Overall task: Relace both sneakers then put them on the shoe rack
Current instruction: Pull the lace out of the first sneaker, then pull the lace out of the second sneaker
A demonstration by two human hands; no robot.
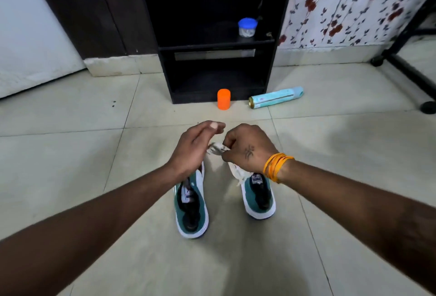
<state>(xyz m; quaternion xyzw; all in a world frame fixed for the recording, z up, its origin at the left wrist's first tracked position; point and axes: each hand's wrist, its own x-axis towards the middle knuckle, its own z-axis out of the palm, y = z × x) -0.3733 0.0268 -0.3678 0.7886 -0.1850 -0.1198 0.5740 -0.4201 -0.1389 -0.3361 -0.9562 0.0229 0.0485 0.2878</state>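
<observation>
Tiled floor [70,154]; right hand [247,149] fingers pinch white lace [218,148], left hand [195,147] seemingly too.

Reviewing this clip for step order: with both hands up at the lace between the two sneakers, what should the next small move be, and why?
Probably draw the white lace taut and work it through the right sneaker. The right hand pinches the lace, which trails down to that shoe; the left hand meets it there, its grip unclear. Both the right and the left sneaker sit on the floor, not on the black rack.
</observation>
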